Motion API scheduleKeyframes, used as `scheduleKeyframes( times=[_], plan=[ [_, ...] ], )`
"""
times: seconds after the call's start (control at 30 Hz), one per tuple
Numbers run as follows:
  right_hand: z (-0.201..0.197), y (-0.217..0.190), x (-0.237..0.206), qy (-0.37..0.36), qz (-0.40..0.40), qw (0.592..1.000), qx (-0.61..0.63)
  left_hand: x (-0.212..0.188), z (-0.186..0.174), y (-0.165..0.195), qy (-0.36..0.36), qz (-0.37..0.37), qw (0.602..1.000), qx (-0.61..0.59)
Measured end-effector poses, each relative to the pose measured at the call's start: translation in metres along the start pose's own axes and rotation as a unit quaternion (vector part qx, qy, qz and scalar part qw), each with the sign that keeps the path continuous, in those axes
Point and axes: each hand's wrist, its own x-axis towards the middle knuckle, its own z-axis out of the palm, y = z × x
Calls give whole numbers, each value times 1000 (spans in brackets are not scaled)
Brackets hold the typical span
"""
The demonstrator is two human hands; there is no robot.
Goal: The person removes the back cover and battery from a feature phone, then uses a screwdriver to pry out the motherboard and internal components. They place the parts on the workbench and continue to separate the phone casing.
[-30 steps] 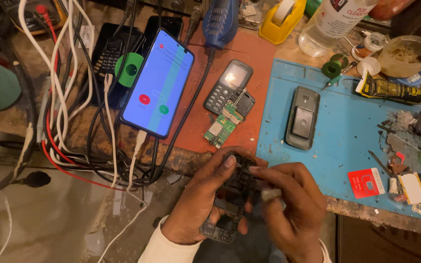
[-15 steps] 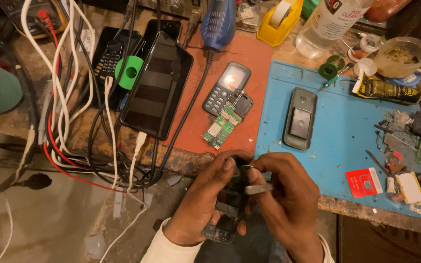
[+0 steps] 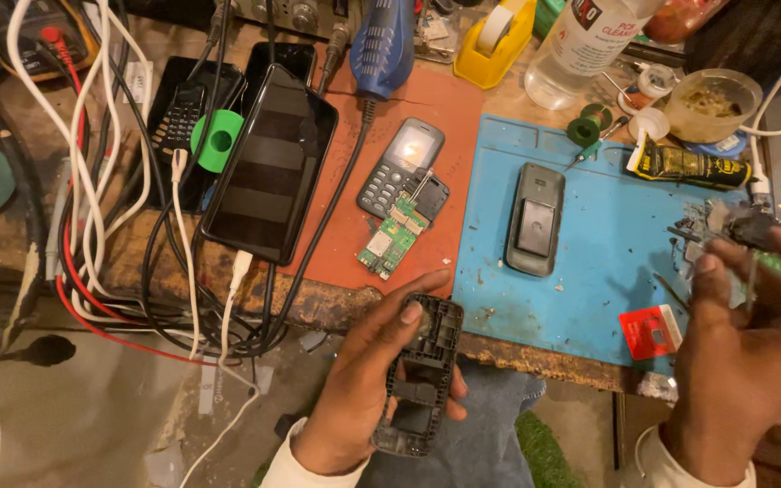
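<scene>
Left hand (image 3: 363, 389) grips a black phone frame (image 3: 422, 375), thumb pressed on its upper part, fingers wrapped behind; frame upright, over the lap, just below the bench edge. Right hand (image 3: 752, 343) is raised well apart to the right, fingers curled with tips near a small dark part (image 3: 752, 226); blurred, so cannot tell if it is pinched or if the fingers just hover beside it.

Just above the left thumb: green circuit board (image 3: 390, 239) on the orange mat (image 3: 445, 136), touching a keypad phone (image 3: 399, 167) whose screen is lit. Further up-left from the left hand: big smartphone (image 3: 268, 176), screen dark, lying partly over another dark phone, with a green disc (image 3: 219, 140) at its left edge. Tangle of white, red and black cables (image 3: 92, 226) well left of the left hand.

Between the hands: blue mat (image 3: 607, 271), with a grey flip phone (image 3: 535, 221) lying on it. Red packet (image 3: 648, 330) just left of the right hand, at the mat's near edge. Above the right hand: yellow-black glue tube (image 3: 684, 167), clear cup (image 3: 711, 104), clear bottle (image 3: 580, 45). Yellow tape dispenser (image 3: 494, 41) and blue tool (image 3: 381, 45) at the far bench edge.
</scene>
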Motion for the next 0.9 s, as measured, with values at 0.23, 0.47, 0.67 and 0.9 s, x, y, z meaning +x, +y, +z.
scheduleKeyframes(
  times=[0.23,0.47,0.67,0.9],
  plan=[
    [28,-32,-85,-306,257,905,144,7,26,-8,89,209,939,259],
    [38,-21,-70,-220,224,927,203,17,9,43,239,425,544,683],
    [44,-9,-51,-204,258,906,268,59,-32,106,351,346,232,839],
    [37,3,-49,-219,244,906,268,86,-38,108,359,289,205,864]
  ],
)
